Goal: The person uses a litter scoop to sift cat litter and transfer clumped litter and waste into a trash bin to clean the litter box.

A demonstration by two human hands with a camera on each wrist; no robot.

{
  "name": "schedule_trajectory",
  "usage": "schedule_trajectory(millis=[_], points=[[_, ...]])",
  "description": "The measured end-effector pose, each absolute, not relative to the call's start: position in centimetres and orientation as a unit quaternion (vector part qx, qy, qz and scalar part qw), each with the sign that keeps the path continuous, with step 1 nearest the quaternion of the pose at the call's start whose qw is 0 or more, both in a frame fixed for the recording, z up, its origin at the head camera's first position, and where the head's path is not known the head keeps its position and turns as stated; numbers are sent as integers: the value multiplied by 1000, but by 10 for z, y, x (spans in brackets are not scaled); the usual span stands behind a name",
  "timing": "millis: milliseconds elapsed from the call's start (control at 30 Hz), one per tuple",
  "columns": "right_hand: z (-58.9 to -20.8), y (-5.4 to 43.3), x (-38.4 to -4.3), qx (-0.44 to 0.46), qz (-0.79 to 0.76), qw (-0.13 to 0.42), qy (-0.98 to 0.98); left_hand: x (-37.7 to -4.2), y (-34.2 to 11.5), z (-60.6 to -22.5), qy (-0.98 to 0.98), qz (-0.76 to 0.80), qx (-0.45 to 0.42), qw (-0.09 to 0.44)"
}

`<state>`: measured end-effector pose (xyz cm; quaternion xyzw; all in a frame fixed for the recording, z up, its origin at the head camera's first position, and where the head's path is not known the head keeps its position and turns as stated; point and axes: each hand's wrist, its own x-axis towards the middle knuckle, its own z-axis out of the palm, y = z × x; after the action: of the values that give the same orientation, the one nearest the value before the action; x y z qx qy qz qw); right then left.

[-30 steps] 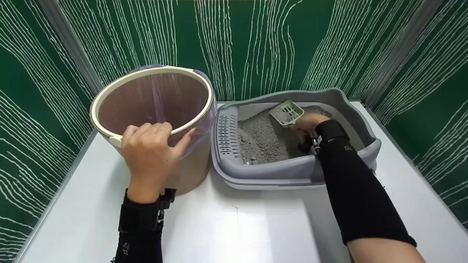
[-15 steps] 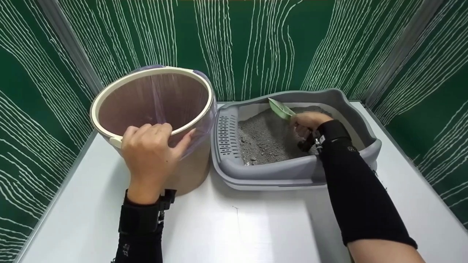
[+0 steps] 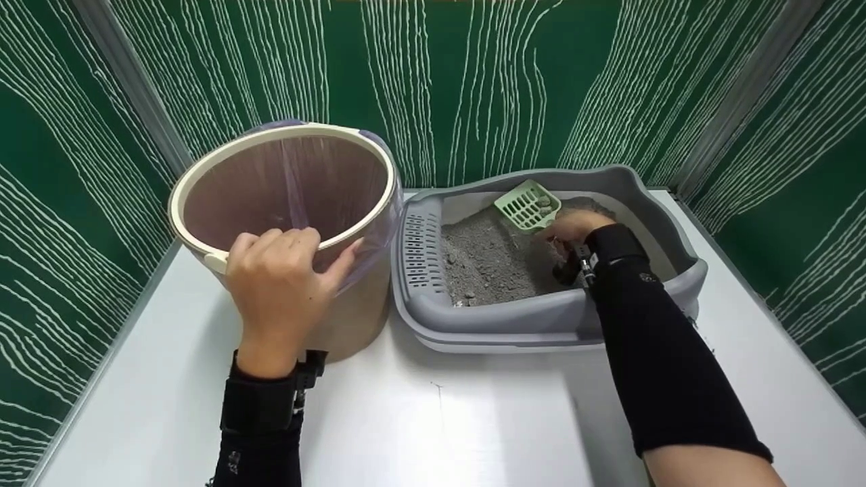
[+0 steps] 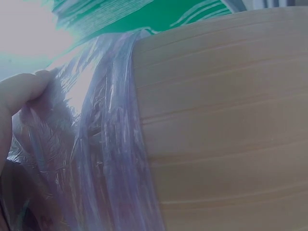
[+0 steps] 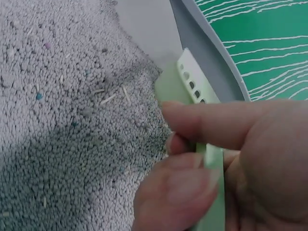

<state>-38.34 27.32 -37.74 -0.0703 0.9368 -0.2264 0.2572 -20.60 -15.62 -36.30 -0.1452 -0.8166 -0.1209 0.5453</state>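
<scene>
My left hand grips the near rim of a beige trash bin, fingers over the edge and thumb outside. A thin purplish plastic bag lines the bin and folds down over its outside. My right hand holds a light green slotted litter scoop by its handle, above the grey litter. A small clump sits in the scoop near its right side. In the right wrist view, thumb and fingers wrap the green handle. The litter lies in a grey litter box.
Bin and box stand side by side on a white table. A perforated ledge forms the box's left end. Green walls with wavy white lines close in the back and both sides.
The scoop, full of loose litter at first, has been tilted on edge and levelled again; its slots now show, with one clump in it. The left hand keeps its place on the bin.
</scene>
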Motion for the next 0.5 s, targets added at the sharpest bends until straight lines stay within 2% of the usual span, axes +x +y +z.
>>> schedule_trajectory(millis=[200,500], points=[[-377,271,-375,-35,-307,271,911,-206,-156,-362,-817,-121,-147,544],[-373,265,-371,-28,-335,286,897,-206,-156,-362,-818,-122,-144,544]])
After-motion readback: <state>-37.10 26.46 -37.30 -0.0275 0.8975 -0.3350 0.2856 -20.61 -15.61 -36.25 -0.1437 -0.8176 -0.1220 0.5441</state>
